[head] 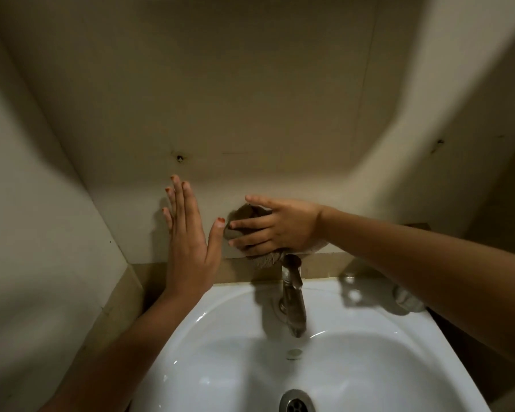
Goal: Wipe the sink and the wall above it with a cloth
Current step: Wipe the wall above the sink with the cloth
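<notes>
A white sink point(226, 328) fills the lower middle, with a metal tap point(293, 301) at its back and a drain point(296, 404) at the bottom edge. The beige wall point(235, 108) rises behind it. My right hand point(280, 227) presses a brownish cloth point(263, 260) flat against the wall just above the tap, fingers spread over it. My left hand point(188, 233) rests flat on the wall to the left of the cloth, fingers straight and apart, holding nothing.
A screw hole point(179, 158) marks the wall above my left hand. Side walls close in at the left point(42, 233) and right point(458, 114). A small pale object point(408, 298) sits on the sink's right rear corner, partly behind my right forearm.
</notes>
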Tool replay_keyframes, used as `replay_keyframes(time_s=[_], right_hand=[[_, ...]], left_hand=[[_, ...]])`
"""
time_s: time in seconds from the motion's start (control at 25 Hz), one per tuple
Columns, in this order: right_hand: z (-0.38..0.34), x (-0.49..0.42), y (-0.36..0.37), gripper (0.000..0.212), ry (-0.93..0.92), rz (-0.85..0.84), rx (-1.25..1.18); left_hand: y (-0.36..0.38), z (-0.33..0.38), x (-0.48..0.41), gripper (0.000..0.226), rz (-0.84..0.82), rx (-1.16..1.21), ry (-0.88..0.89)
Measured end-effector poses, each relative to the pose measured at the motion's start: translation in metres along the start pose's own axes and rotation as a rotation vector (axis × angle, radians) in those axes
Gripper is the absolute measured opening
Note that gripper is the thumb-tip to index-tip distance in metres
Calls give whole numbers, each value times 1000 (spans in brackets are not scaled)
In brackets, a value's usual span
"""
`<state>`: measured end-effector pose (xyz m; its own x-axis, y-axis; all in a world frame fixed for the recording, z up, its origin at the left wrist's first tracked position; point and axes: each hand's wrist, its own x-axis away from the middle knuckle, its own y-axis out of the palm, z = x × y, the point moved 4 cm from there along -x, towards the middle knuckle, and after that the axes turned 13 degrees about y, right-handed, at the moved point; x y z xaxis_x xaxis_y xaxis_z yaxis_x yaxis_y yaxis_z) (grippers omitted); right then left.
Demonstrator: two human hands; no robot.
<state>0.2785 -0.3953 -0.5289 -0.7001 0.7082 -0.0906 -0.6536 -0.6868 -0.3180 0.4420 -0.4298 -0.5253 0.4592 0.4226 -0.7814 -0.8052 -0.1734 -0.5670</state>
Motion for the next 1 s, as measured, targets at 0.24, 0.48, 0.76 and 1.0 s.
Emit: replay_keyframes(time_s=[0.24, 0.48, 0.76, 1.0], right_hand=[[108, 38, -38, 57, 549, 107, -111], [97, 62, -35, 64, 1041, 216, -195], [2, 69, 0, 83, 1221, 41, -272], [-75, 82, 24, 107, 1250, -43, -292]], left_hand=[[8, 57, -48, 71, 16, 32, 129], [25, 92, -76, 73, -18, 20, 245], [59, 71, -46, 77, -212, -184, 371], [74, 54, -26, 79, -357, -189, 535]])
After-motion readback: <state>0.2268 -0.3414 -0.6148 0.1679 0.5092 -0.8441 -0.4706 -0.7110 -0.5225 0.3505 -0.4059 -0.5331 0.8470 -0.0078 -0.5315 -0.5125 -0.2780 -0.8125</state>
